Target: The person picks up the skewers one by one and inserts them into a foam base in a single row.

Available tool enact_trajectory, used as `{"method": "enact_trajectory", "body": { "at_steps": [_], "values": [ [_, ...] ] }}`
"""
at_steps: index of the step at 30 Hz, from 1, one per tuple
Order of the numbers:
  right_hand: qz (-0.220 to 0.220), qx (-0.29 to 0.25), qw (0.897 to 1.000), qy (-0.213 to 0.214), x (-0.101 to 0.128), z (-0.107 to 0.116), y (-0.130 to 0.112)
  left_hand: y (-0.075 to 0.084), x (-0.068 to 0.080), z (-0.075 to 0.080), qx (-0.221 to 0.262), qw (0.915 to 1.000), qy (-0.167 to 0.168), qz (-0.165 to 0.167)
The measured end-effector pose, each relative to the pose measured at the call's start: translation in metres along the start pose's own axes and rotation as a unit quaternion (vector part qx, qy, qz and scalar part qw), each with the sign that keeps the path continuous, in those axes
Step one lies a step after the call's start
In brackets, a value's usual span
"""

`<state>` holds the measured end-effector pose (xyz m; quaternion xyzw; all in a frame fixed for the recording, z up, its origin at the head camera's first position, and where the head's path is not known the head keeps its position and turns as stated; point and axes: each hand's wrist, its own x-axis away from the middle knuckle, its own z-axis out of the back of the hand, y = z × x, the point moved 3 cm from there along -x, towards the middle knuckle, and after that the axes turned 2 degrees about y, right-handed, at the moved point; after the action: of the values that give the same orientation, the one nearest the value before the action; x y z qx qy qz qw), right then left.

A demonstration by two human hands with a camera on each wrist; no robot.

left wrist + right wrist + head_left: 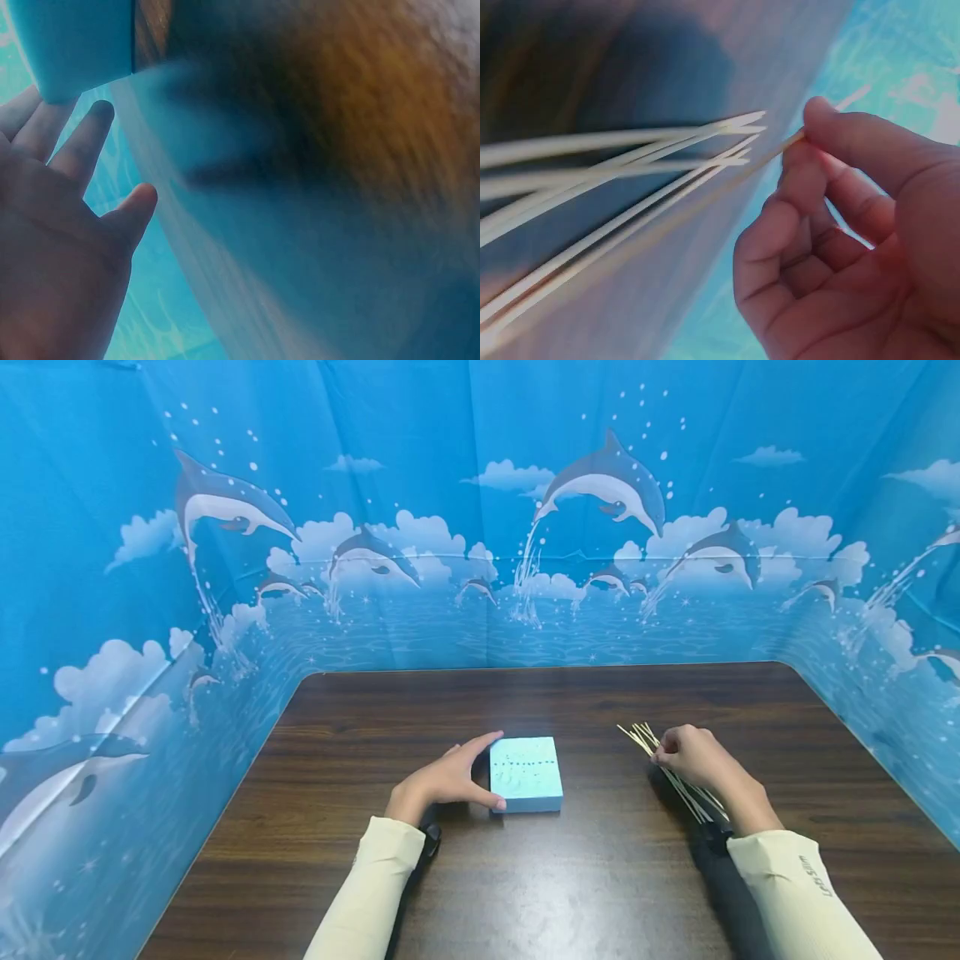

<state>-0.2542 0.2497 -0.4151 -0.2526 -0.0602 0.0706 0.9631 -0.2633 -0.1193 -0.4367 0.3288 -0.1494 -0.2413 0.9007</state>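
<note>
Cream sleeves [375,893] frame the table [525,877]. The left hand [442,781], fingers straight, steadies a blue foam block [527,772] (pre-punched with holes), while the right hand [693,756] pinches one stick from the bamboo skewers [675,777].

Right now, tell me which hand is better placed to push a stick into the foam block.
Right. The right hand already pinches one stick from the pile of thin sticks beside it. The left hand lies with straight fingers against the blue foam block, probably steadying it, and is far from the sticks.

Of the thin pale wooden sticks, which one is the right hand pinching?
The lowest, rightmost thin pale wooden stick: its tip sits between the right hand fingertips; the other sticks lie free.
</note>
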Motion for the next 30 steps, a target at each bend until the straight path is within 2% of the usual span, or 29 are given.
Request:
{"method": "enact_trajectory", "body": {
  "at_steps": [4,13,17,21,24,30],
  "values": [
    [0.063,-0.017,0.997,0.041,-0.004,0.004,-0.024,0.0,0.001,0.001,0.003,1.0,-0.002,0.005],
    [0.133,-0.082,0.981,0.117,-0.007,0.011,-0.091,0.0,-0.001,0.001,0.006,0.9999,-0.001,0.012],
    [0.168,-0.129,0.964,0.159,-0.007,0.01,-0.123,0.001,-0.001,0.001,0.007,0.9999,-0.005,0.01],
    [0.221,-0.16,0.94,0.204,-0.009,0.003,-0.15,0.0,-0.002,0.002,0.011,0.9999,-0.008,0.008],
    [0.254,-0.174,0.926,0.219,-0.012,-0.005,-0.165,0.0,-0.003,0.002,0.012,0.9998,-0.009,0.011],
    [0.281,-0.203,0.912,0.22,-0.019,-0.018,-0.18,0.002,-0.004,0.001,0.011,0.9998,-0.011,0.015]
  ]
}}
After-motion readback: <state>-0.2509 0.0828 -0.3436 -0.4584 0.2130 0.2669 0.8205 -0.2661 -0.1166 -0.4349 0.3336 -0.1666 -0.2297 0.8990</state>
